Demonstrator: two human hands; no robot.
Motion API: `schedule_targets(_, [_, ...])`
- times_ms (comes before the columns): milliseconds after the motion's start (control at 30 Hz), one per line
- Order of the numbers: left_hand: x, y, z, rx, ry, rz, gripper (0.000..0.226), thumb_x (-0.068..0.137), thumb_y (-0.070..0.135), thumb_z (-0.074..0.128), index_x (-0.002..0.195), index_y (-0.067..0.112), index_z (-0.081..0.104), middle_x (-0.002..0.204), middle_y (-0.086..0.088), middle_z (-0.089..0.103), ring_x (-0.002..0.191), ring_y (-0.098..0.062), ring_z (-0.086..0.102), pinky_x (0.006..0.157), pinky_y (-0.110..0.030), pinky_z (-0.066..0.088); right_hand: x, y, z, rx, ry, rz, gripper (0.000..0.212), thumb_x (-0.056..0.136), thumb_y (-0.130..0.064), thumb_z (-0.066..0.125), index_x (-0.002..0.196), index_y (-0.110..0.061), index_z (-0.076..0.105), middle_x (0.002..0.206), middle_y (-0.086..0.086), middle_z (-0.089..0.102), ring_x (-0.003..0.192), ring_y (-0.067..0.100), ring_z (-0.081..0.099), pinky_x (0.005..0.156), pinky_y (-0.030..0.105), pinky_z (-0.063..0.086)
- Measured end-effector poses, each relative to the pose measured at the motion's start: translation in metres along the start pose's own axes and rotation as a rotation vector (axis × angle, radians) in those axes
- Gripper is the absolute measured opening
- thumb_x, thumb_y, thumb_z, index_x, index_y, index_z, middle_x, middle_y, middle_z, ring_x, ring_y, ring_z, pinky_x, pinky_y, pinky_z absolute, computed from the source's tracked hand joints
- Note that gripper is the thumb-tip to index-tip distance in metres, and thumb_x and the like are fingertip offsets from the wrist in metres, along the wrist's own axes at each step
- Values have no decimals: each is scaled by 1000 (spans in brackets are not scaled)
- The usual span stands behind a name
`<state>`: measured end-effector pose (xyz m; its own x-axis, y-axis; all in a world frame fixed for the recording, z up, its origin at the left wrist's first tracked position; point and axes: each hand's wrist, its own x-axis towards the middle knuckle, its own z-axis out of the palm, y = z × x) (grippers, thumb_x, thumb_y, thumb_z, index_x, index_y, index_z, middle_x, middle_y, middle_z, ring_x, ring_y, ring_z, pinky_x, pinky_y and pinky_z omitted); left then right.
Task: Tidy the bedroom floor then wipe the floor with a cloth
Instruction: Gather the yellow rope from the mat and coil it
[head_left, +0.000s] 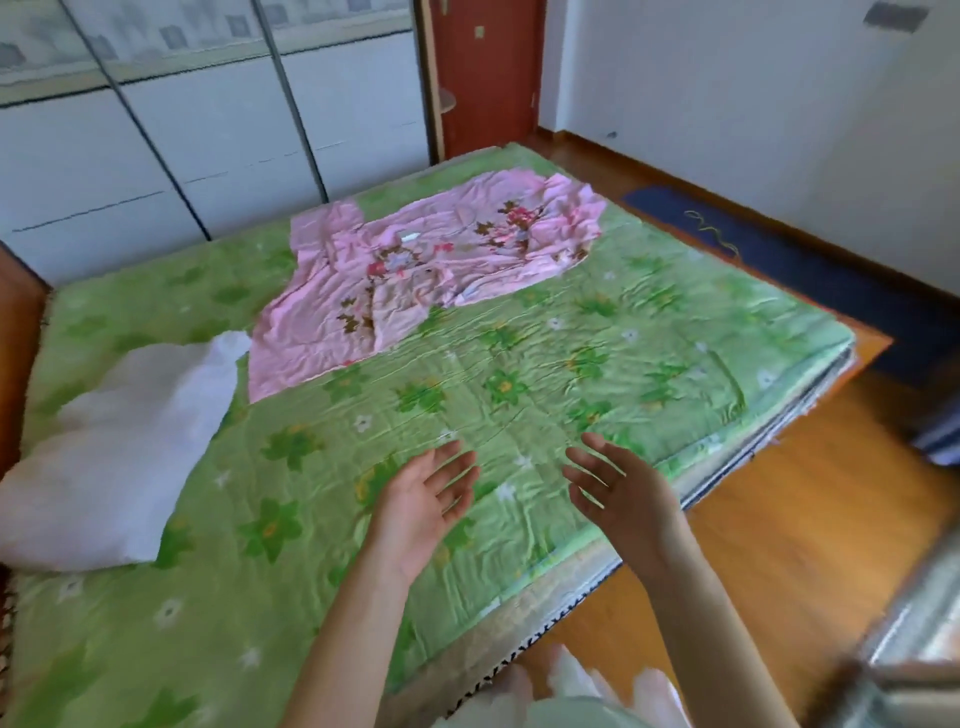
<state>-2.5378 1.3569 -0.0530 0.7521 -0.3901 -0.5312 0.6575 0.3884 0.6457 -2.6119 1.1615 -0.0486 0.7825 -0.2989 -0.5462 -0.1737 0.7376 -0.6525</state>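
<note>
My left hand (426, 499) and my right hand (618, 493) hover side by side over the near edge of a bed with a green flowered cover (519, 395). Both hands have straight, spread fingers and hold nothing. A crumpled pink flowered cloth (415, 275) lies spread on the far part of the bed. A white cloth (114, 467) lies bunched at the bed's left side. The wooden floor (810, 551) shows to the right of the bed.
A dark blue mat (779, 254) with a thin yellow cord on it lies on the floor past the bed's far right side. White sliding wardrobe doors (208, 135) stand behind the bed. A red-brown door (488, 73) is at the back.
</note>
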Motion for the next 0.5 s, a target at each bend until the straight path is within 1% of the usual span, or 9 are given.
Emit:
schedule_targets(100, [24, 5, 29, 80, -93, -52, 28, 97, 21, 36, 102, 9, 60, 92, -8, 67, 87, -21, 59, 76, -30, 43, -5, -20, -23, 119, 114, -104, 20, 94, -16, 44, 95, -11, 64, 77, 5, 71, 71, 18, 67, 69, 28, 49])
schedule_targets(167, [36, 2, 44, 135, -146, -102, 27, 97, 20, 36, 100, 9, 61, 90, -8, 66, 86, -20, 58, 76, -30, 42, -8, -26, -36, 180, 179, -159, 19, 93, -15, 46, 95, -11, 64, 75, 4, 70, 64, 15, 67, 60, 23, 53])
schedule_targets(233, [46, -7, 51, 176, -186, -160, 26, 97, 18, 37, 101, 9, 60, 90, -8, 67, 85, -20, 58, 76, -30, 41, -11, -24, -48, 212, 250, -188, 17, 91, -15, 48, 93, -11, 64, 72, 3, 68, 59, 13, 66, 53, 19, 51])
schedule_targets(333, [60, -24, 56, 238, -241, -251, 25, 96, 16, 39, 101, 8, 61, 91, -9, 67, 83, -20, 59, 75, -30, 42, -15, -13, -65, 251, 337, -213, 16, 91, -14, 48, 89, -12, 63, 69, 1, 68, 56, 12, 65, 50, 18, 49])
schedule_targets(500, [79, -49, 81, 368, -323, -367, 25, 96, 16, 39, 101, 8, 62, 94, -10, 68, 85, -21, 60, 75, -31, 43, -27, -4, -89, 312, 462, -250, 18, 93, -12, 44, 89, -13, 62, 66, 1, 67, 53, 12, 63, 49, 18, 47])
